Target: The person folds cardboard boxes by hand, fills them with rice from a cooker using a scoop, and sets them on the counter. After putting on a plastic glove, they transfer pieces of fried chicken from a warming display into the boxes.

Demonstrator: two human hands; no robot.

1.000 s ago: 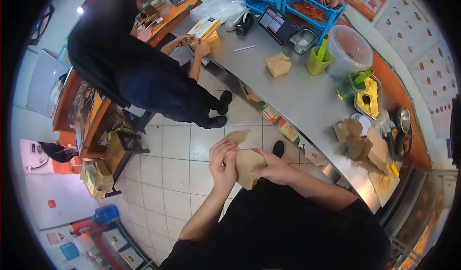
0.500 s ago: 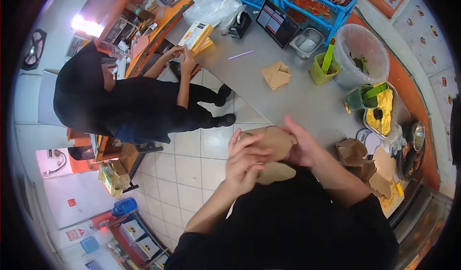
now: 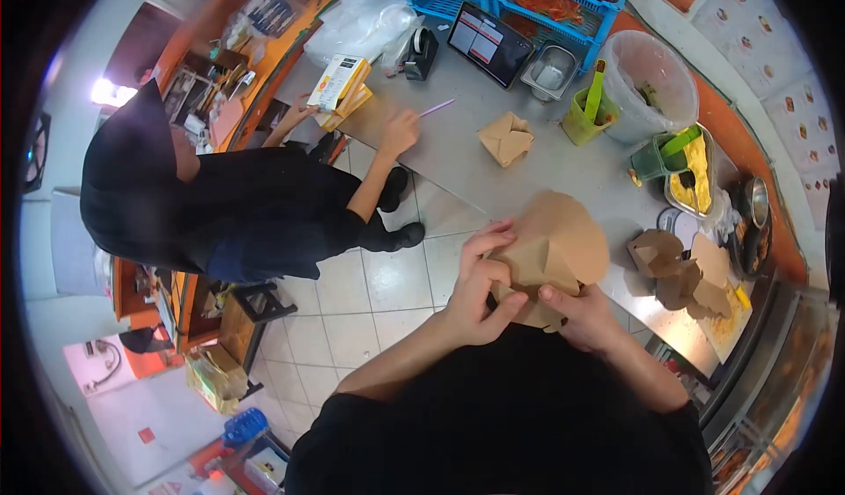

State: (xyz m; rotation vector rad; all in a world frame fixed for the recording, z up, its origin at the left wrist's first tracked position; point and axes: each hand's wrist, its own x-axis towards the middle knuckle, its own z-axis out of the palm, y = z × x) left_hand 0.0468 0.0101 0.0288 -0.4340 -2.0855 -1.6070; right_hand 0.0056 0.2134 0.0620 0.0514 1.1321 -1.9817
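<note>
Both my hands are closed on a brown cardboard takeaway box (image 3: 554, 253), held in front of my body at the counter's near edge. My left hand (image 3: 486, 288) grips its left side, with fingers bent over the cardboard. On the lower right, my right hand (image 3: 583, 315) pinches the edge with the thumb on top. A wide rounded flap of the box stands up and outward, toward the counter. Farther up on the counter sits a folded brown box (image 3: 507, 139). To the right, several unfolded brown boxes (image 3: 673, 271) lie grouped together.
A co-worker in black (image 3: 238, 200) stands left, one hand near a purple pen (image 3: 437, 108). The grey counter (image 3: 458, 156) holds a tablet (image 3: 487, 44), a metal tray (image 3: 550, 71), a clear bucket (image 3: 647, 90), green tubs (image 3: 588, 118) and a yellow food pan (image 3: 700, 174).
The box in my hands has turned, and its rounded flap now faces up toward the counter. The co-worker's one hand has moved from the yellow-white carton toward the purple pen.
</note>
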